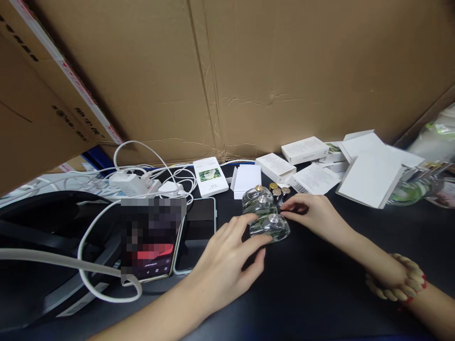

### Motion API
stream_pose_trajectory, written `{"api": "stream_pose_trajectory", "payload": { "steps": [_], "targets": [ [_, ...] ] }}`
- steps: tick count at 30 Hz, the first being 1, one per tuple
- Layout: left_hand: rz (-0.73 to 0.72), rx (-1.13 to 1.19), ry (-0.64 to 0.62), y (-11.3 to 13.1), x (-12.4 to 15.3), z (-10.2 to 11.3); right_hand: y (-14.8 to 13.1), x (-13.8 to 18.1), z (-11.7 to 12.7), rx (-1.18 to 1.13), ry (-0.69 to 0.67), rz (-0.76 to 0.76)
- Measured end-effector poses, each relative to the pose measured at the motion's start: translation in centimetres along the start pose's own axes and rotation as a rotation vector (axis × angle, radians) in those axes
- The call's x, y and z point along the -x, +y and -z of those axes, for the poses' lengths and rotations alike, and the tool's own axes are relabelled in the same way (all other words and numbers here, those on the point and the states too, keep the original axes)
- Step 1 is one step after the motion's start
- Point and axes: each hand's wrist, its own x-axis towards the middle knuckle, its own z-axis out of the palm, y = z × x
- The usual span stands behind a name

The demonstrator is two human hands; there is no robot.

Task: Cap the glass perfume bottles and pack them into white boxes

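Observation:
Three clear, rounded glass perfume bottles stand close together on the black table. My left hand (231, 251) has its fingers curved around the left and near sides of the front glass bottle (270, 229), which has a silver neck on top. Behind it are the middle glass bottle (261, 205) and the rear bottle (252, 193) with a gold neck. My right hand (313, 210) is just right of the bottles, thumb and fingers pinched close together; whatever is between them is hidden. Beyond those fingertips lie a gold cap (273, 186) and silver caps (285, 190).
White cartons (275, 166) and loose card pieces (369, 175) lie along the back right. A printed carton (211, 176) stands behind two phones (197, 232) on the left. White cables (83, 265) and a power strip (128, 183) are further left. Cardboard walls (284, 80) rise behind.

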Motion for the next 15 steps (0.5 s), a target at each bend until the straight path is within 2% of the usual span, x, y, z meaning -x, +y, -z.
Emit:
{"api": "stream_pose_trajectory", "payload": {
  "steps": [6,15],
  "targets": [
    [0.01,-0.015,-0.031,0.01,0.19,0.02,-0.27,0.15,0.12,0.07,-0.03,0.008],
    [-0.063,-0.14,0.021,-0.28,0.08,-0.16,-0.34,0.37,0.27,0.132,0.146,0.061]
  ]
}}
